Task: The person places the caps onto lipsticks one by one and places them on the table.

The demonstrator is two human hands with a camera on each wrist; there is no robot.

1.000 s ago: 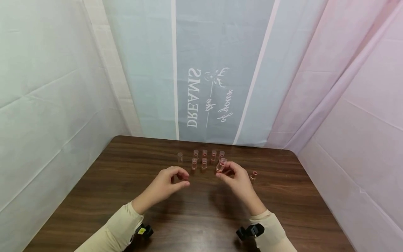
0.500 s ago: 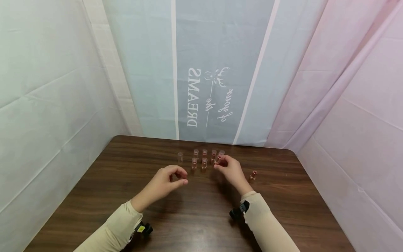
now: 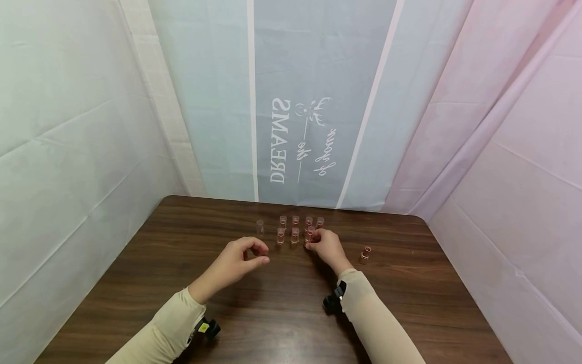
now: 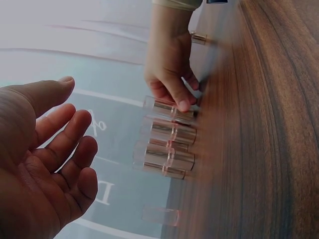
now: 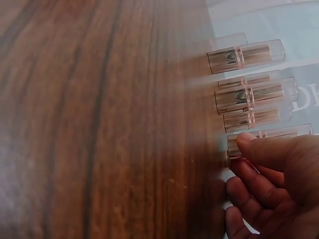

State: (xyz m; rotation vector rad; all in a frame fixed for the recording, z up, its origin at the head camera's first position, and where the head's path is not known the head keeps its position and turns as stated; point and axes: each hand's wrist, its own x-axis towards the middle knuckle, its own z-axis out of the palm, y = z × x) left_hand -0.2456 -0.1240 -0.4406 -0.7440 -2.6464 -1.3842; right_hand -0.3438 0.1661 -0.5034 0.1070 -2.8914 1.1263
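Note:
My right hand (image 3: 329,249) pinches a lipstick tube (image 3: 309,234) with a clear cap, thumb and fingers near its base. The tube stands upright at the right end of the front row, seemingly on the table. Beside it are two more capped lipsticks, the nearer one (image 3: 295,236) a small gap away. In the right wrist view my thumb lies over the metallic base (image 5: 232,148). My left hand (image 3: 233,264) hovers left of the rows, holding nothing, its fingers loosely bent in the left wrist view.
Behind stands a back row of several capped lipsticks (image 3: 296,221). A loose clear cap (image 3: 260,227) stands at the left. An uncapped lipstick (image 3: 365,255) stands to the right on the brown wooden table (image 3: 273,323). Cloth curtains (image 3: 218,126) surround the table's back and sides.
My right hand has carried the lipstick left and down, from tilted in the air to upright at the front row's end. My left hand has drifted slightly left.

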